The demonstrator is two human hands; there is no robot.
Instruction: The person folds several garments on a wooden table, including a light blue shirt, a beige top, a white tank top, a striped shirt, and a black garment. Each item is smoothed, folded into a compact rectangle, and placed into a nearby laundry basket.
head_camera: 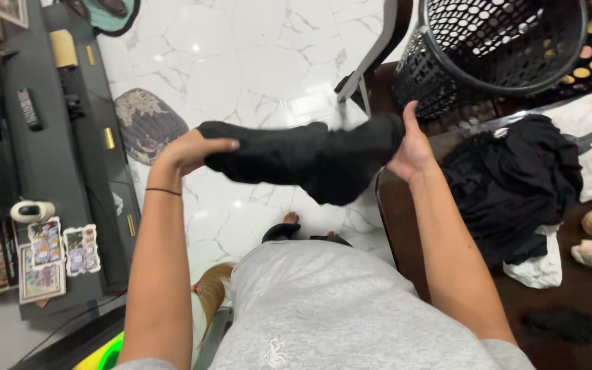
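White marble floor [241,62] with glare, dark cabinet [49,157] left, possibly a brown table [570,294] right.

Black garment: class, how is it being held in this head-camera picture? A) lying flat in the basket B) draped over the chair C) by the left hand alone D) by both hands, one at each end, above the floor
D: the left hand and the right hand each grip one end of the black garment, stretched between them over the marble floor.

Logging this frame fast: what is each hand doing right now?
Left hand: closed on one end of the black garment.
Right hand: closed on the garment's other end.
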